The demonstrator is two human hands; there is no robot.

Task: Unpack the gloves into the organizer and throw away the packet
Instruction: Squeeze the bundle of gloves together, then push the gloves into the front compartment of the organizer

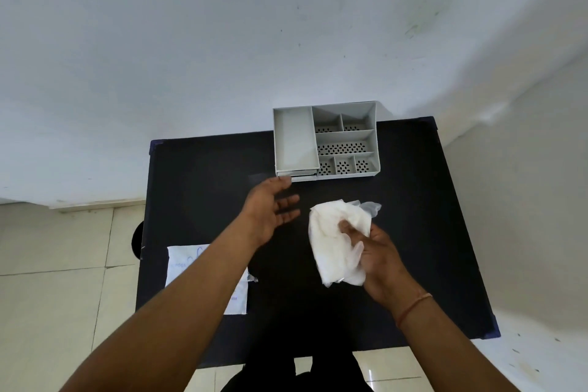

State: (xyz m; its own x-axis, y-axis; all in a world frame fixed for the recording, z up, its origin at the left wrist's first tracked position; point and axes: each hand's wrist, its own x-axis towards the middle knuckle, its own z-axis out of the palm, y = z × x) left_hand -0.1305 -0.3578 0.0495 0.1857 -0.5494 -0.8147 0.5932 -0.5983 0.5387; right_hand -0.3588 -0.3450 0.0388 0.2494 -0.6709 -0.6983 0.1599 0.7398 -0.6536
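A bundle of thin white plastic gloves [331, 232] is held above the black table, gripped by my right hand [378, 251] at its right side. My left hand [270, 210] hovers open to the left of the gloves, fingers spread, just in front of the organizer. The grey organizer [374, 143] stands at the table's far edge, with one long compartment on the left and several smaller perforated ones on the right; all look empty. The white packet [178, 267] lies flat near the table's left edge, partly hidden under my left forearm.
The black table [203, 188] stands against a white wall, with tiled floor on the left and below. A dark round object [137, 240] pokes out beyond the table's left edge. My dark-clothed legs show at the bottom.
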